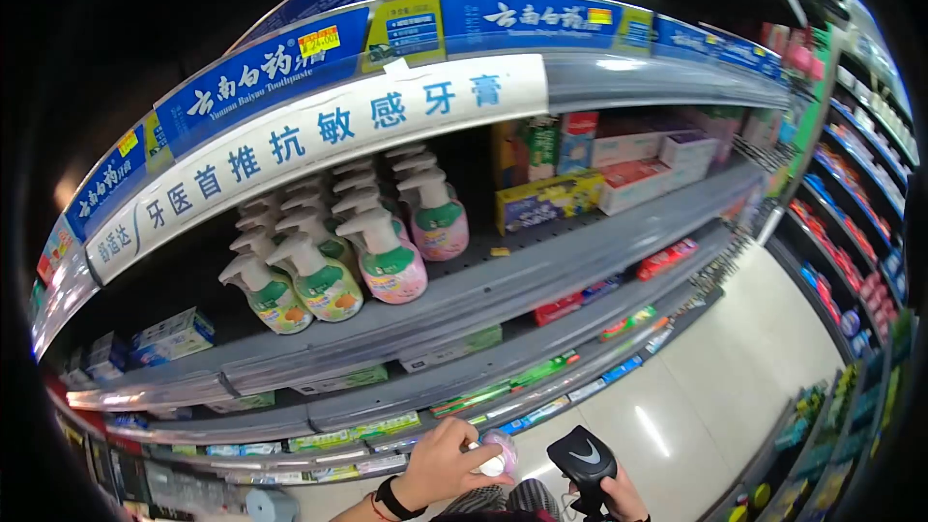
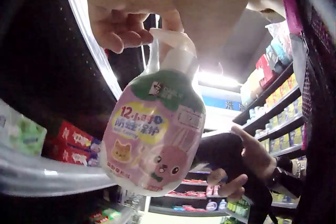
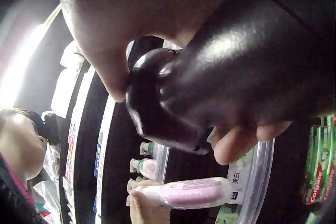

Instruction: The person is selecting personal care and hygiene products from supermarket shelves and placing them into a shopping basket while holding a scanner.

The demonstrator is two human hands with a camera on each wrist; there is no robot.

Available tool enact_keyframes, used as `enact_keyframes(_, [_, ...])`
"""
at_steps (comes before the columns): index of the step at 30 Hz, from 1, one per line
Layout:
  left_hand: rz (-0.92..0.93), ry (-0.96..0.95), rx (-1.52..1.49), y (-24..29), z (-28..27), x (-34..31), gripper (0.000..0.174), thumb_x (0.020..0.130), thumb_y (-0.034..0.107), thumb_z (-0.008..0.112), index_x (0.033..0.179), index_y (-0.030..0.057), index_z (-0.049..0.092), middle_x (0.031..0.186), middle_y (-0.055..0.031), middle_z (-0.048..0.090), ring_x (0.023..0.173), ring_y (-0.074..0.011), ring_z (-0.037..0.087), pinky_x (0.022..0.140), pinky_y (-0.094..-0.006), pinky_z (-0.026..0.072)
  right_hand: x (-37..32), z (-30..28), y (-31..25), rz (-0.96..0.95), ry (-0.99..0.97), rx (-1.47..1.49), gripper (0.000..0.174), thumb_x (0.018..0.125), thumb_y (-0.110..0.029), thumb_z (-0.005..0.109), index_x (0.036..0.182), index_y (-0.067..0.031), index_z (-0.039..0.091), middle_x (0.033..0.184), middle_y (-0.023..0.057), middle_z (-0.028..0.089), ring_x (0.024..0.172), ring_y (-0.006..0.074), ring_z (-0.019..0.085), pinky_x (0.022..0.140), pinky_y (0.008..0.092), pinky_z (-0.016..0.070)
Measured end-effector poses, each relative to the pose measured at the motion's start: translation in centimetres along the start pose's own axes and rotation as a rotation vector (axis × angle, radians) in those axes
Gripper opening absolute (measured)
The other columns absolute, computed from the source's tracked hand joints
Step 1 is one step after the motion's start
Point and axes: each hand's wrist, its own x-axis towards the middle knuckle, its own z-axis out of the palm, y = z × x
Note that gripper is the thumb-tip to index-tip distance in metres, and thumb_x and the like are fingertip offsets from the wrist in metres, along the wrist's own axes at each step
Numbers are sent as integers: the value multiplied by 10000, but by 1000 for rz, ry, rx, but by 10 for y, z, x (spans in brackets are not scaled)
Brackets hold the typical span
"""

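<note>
My left hand (image 1: 440,464) grips a pink pump bottle (image 2: 155,134) by its white pump head, low in front of the shelf. In the left wrist view the bottle's front faces the camera, with a rabbit, a small cat face and a green collar. A black handheld barcode scanner (image 1: 580,456) sits in my right hand (image 1: 626,498), its head turned toward the bottle. Fingers and thumb wrap round the scanner's body (image 3: 226,71) in the right wrist view. There the bottle shows edge-on below the scanner, a gap between them.
Rows of similar pump bottles (image 1: 391,266) stand on the shelf ahead, beside toothpaste boxes (image 1: 551,201). A blue promotional strip (image 1: 280,72) and a white sign (image 1: 329,130) run along the shelf above. Floor tiles (image 1: 677,406) and another stocked shelf (image 1: 851,242) lie right.
</note>
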Motion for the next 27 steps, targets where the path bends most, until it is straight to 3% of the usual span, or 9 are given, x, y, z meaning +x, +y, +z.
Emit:
enact_keyframes(3, [109,208,146,4,-26,25,442,567,559,797,810,205,693,734,-2,419,621,-180,451,508,-294,346,46,-14,-30,87,-153,44,647,875,-402,625,1357,-27,412,1195,105,571,1004,176,581,739,283,529])
enact_keyframes(5, [70,255,242,17,-47,41,455,550,568,804,801,205,691,730,-1,417,614,-178,446,506,-296,324,88,-16,-51,32,-482,48,828,860,-351,651,1454,15,204,1376,140,413,1203,227,481,999,362,399])
enact_keyframes(9, [-85,372,416,62,-82,82,454,524,537,829,754,183,662,734,-7,408,664,-207,433,603,-340,310,138,-38,-70,130,-652,-50,781,884,-277,628,1458,10,184,1366,140,418,1161,222,512,963,361,431])
enact_keyframes(13, [-306,640,598,91,-87,138,429,554,466,827,716,131,614,745,-36,391,753,-249,426,723,-373,326,168,-65,-102,233,-816,-78,775,889,-186,622,1483,-6,158,1427,133,356,1258,209,414,1021,360,391])
enact_keyframes(14, [-260,695,714,91,-87,155,411,576,430,823,723,111,610,738,-39,406,743,-251,439,748,-372,330,173,-74,-107,248,-853,-91,775,889,-186,622,1483,-6,158,1427,133,356,1258,209,414,1021,360,391])
enact_keyframes(17, [-279,741,884,88,-81,188,371,623,380,811,728,93,603,720,-33,424,717,-232,456,774,-362,325,188,-102,-104,250,-847,-125,741,893,-151,612,1478,-7,181,1436,125,348,1279,210,390,1050,345,353])
enact_keyframes(21, [-336,764,1072,86,-71,212,336,661,365,800,739,97,614,724,-31,442,718,-215,469,825,-369,329,210,-138,-88,206,-1053,-257,775,880,-165,636,1483,-8,175,1466,130,319,1344,210,317,1115,334,205])
enact_keyframes(25, [-415,768,1189,79,-56,220,326,671,372,793,777,102,644,757,-36,489,777,-228,508,924,-417,322,220,-144,-104,225,-1132,-316,783,876,-180,644,1484,-12,179,1470,133,313,1346,213,314,1116,339,209])
enact_keyframes(27, [-492,751,1243,79,-52,221,336,672,376,789,824,109,653,822,-33,546,838,-228,539,978,-440,294,227,-147,-104,117,-1168,-363,783,872,-192,647,1483,-16,189,1479,135,302,1354,215,302,1120,341,202])
